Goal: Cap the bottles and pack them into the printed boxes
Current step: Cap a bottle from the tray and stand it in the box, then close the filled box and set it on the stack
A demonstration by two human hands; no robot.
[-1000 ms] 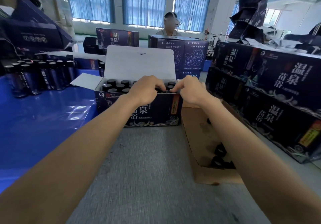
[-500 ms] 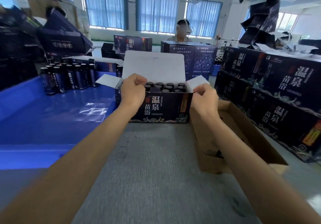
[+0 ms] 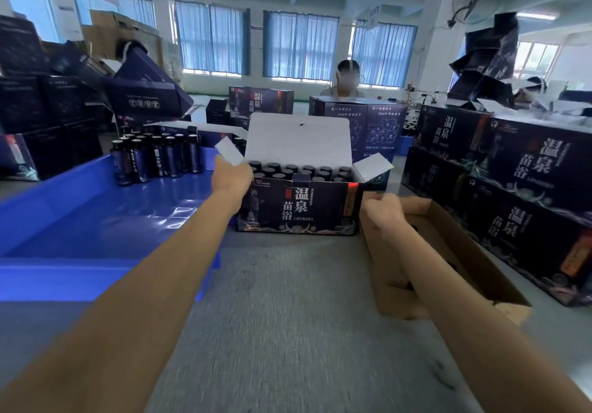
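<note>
A dark printed box (image 3: 298,211) stands open at the table's middle, its white lid (image 3: 298,140) upright. Several capped bottles (image 3: 301,171) fill it. My left hand (image 3: 232,179) is at the box's left top corner and pinches the left side flap (image 3: 229,151), which points up. The right side flap (image 3: 371,166) sticks out free. My right hand (image 3: 382,211) is curled in a fist beside the box's right lower corner, over the cardboard tray, with nothing seen in it. More dark bottles (image 3: 157,156) stand grouped on the blue tray.
A blue tray (image 3: 80,220) lies at the left. An open brown cardboard tray (image 3: 448,252) sits at the right of the box. Closed printed boxes (image 3: 528,188) are stacked along the right edge, others behind. A person (image 3: 347,79) sits across the table.
My right hand let go of the right flap and dropped back toward the cardboard tray. My left hand kept hold of the left flap. The view tilted up.
</note>
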